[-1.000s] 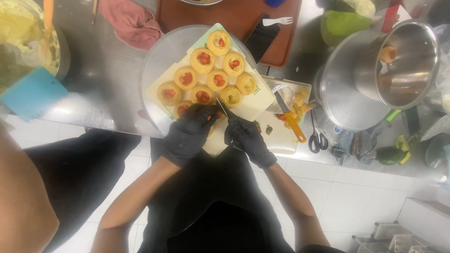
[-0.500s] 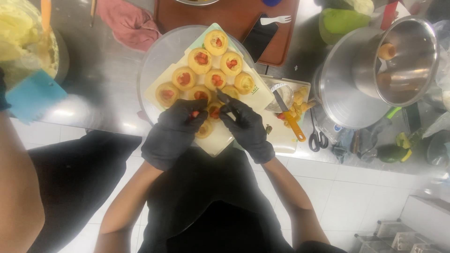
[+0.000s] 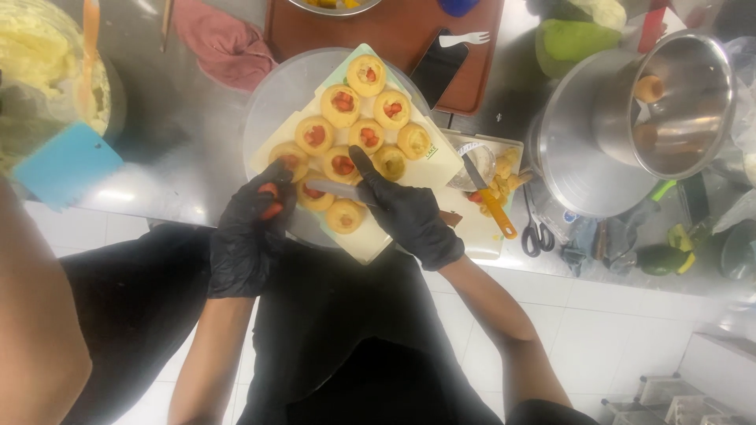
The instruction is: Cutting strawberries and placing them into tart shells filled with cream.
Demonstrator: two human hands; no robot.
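Note:
Several round yellow pastry cups (image 3: 342, 105) with red filling lie on a pale sheet (image 3: 438, 163) over a round grey tray (image 3: 277, 93). My left hand (image 3: 250, 232), in a black glove, pinches small red pieces (image 3: 272, 201) at the near left cups. My right hand (image 3: 405, 214), also gloved, holds a knife (image 3: 331, 190). Its blade lies flat across the near cups and points left, with my forefinger stretched along it.
A large steel pot (image 3: 606, 142) stands to the right. Beside the tray a white board carries an orange-handled knife (image 3: 492, 201), with scissors (image 3: 535, 232) next to it. Behind are a brown tray (image 3: 394, 24), a phone, a white fork and a pink cloth (image 3: 224, 43). At left are a dough bowl (image 3: 47, 71), a blue scraper (image 3: 67, 161) and another person's arm (image 3: 35, 330).
My hands have drawn apart. The left hand has shifted left with the red pieces, and the right hand has laid the knife blade across the near cups.

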